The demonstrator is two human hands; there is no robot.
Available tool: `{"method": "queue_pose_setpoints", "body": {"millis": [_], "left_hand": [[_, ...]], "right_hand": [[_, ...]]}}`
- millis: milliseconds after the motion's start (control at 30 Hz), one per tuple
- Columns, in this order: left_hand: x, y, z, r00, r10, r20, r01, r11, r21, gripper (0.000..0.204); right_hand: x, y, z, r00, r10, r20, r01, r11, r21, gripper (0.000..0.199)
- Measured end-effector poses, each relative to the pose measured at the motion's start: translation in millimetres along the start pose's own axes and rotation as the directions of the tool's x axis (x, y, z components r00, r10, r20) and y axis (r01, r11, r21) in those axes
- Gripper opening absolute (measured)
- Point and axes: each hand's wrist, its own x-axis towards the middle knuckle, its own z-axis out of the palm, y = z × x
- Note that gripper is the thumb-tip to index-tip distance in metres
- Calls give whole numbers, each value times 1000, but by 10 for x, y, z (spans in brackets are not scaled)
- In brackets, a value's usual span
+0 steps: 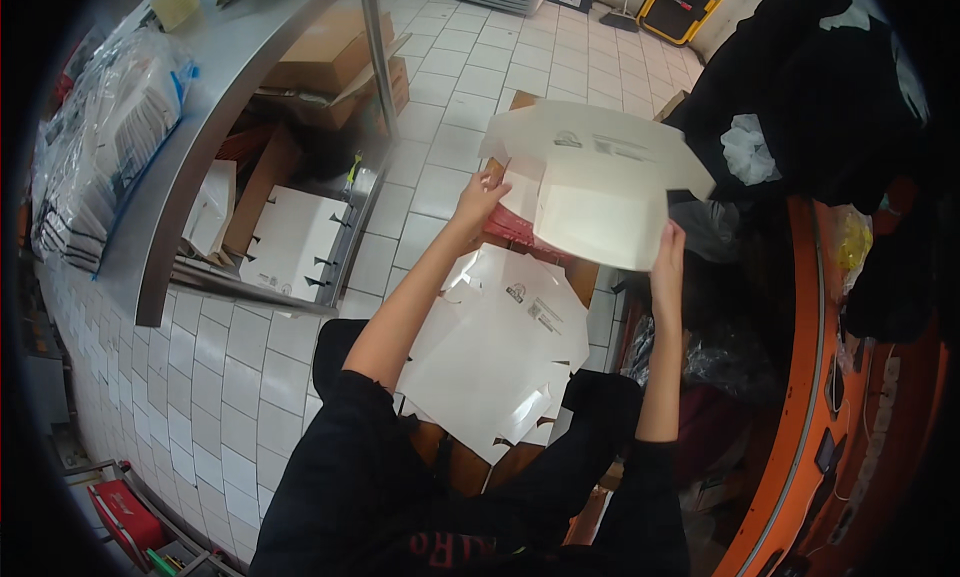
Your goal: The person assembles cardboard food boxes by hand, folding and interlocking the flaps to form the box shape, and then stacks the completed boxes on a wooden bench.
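A flat white cardboard box blank (595, 182) is held up in front of me above my lap, partly folded with one panel bent down. My left hand (482, 197) grips its left edge. My right hand (668, 249) pinches the lower right corner of the folded panel. Several more flat white box blanks (495, 362) lie stacked on my knees and on a brown surface under them. My black sleeves and trousers fill the lower middle of the view.
A steel table (215, 87) stands at the left with wrapped packs of flat boxes (105, 137) on top and cardboard cartons (335, 62) and white blanks (295, 242) on its lower shelf. Dark clothing (810, 97) hangs over an orange frame (810, 377) at the right. The floor is white tile.
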Motion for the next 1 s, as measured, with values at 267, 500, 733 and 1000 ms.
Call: {"method": "queue_pose_setpoints", "body": {"millis": [267,500,733,1000], "left_hand": [[-21,-340,-125,978,-50,204,74,991,-114,50],[-47,63,-94,997,74,10,-73,937,342,42],[178,158,-6,881,440,177,-401,492,773,34],[328,21,-99,848,489,206,-448,453,771,33]], "right_hand": [[543,202,475,998,64,19,-65,997,37,44],[554,518,755,954,232,189,-243,969,37,48],[496,591,596,938,59,341,-104,988,116,55],[383,416,519,928,1,373,40,994,-103,52]]}}
